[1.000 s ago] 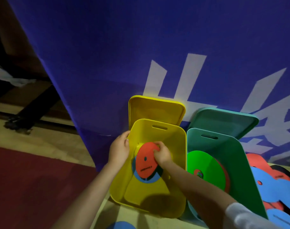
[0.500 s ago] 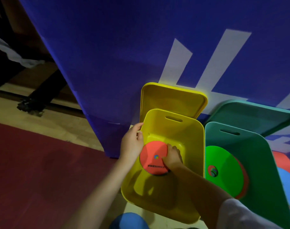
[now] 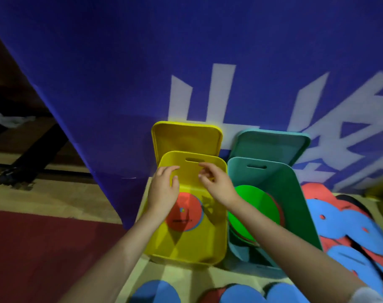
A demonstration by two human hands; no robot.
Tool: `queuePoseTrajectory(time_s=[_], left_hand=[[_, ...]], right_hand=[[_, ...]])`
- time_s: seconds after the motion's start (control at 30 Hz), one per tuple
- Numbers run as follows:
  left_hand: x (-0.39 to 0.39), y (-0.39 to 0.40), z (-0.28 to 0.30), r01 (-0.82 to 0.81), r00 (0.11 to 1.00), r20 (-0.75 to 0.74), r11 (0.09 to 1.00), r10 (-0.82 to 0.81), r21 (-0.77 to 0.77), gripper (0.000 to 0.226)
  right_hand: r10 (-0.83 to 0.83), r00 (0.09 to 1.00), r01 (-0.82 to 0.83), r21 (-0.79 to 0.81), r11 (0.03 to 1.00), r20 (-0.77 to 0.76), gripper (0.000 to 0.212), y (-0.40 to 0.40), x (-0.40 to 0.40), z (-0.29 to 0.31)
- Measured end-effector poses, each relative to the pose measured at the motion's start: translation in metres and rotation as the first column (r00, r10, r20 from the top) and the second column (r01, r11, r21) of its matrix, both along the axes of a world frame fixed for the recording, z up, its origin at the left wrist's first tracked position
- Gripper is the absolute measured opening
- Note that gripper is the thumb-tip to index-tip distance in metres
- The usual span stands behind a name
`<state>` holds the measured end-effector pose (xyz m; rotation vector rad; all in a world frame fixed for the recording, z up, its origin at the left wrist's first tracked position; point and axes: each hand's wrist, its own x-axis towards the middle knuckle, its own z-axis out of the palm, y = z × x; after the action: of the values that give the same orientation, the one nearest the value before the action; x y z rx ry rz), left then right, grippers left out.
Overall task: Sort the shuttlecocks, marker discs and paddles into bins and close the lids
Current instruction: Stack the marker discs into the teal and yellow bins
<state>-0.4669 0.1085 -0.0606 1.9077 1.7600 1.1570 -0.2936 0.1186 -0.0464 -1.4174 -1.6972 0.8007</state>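
Note:
A yellow bin [image 3: 216, 243] stands against a blue banner, its yellow lid [image 3: 186, 138] raised behind it. A red marker disc [image 3: 184, 215] lies flat inside on a blue one, whose edge shows. My left hand [image 3: 163, 191] hovers over the bin's left side with loosely curled fingers, holding nothing. My right hand [image 3: 216, 184] hangs above the bin's far right part, fingers loosely bent and empty. To the right stands a green bin [image 3: 295, 193] with its lid [image 3: 271, 143] raised; a bright green disc [image 3: 256, 208] leans inside it.
Blue and red foam paddles [image 3: 350, 226] are piled on the floor at the right, and more blue pieces [image 3: 240, 294] lie along the bottom edge. The blue banner [image 3: 186, 62] rises right behind the bins. Red floor mat [image 3: 33, 248] lies at the left.
My right hand has let go of the red disc, which now lies flat in the yellow bin. Both hands have risen toward the bin's far rim.

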Motion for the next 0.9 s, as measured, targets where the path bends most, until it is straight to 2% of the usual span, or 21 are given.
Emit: queuePoseTrajectory(time_s=[0.1, 0.2, 0.3, 0.47, 0.67, 0.8, 0.9], left_hand=[[0.054, -0.021, 0.024, 0.154, 0.972, 0.176, 0.988, -0.155, 0.021, 0.027], [0.116, -0.047, 0.038, 0.311, 0.913, 0.277, 0.95, -0.299, -0.001, 0.024], [0.174, -0.077, 0.042, 0.446, 0.857, 0.308, 0.894, -0.414, -0.037, 0.023], [0.257, -0.116, 0.038, 0.578, 0.783, 0.361, 0.807, -0.506, -0.124, 0.023], [0.341, -0.143, 0.017, 0.615, 0.767, 0.396, 0.754, -0.504, -0.231, 0.023], [0.384, -0.152, -0.019, 0.565, 0.824, 0.284, 0.748, -0.49, -0.349, 0.026], [0.405, -0.147, -0.053, 0.464, 0.882, 0.172, 0.744, -0.438, -0.481, 0.029]], right_hand=[[-0.119, 0.982, 0.119, -0.006, 0.993, -0.147, 0.023, -0.031, 0.058, 0.023], [-0.276, 0.934, 0.28, -0.016, 0.96, -0.227, 0.021, -0.07, 0.122, 0.029], [-0.432, 0.859, 0.436, -0.047, 0.899, -0.275, 0.021, -0.107, 0.185, 0.023], [-0.615, 0.731, 0.61, -0.121, 0.783, -0.295, 0.019, -0.163, 0.277, 0.006], [-0.702, 0.707, 0.651, -0.306, 0.695, -0.09, 0.021, -0.209, 0.377, -0.057], [-0.696, 0.714, 0.661, -0.399, 0.635, 0.076, 0.023, -0.228, 0.428, -0.102], [-0.607, 0.763, 0.639, -0.406, 0.653, 0.223, 0.026, -0.226, 0.445, -0.119]])
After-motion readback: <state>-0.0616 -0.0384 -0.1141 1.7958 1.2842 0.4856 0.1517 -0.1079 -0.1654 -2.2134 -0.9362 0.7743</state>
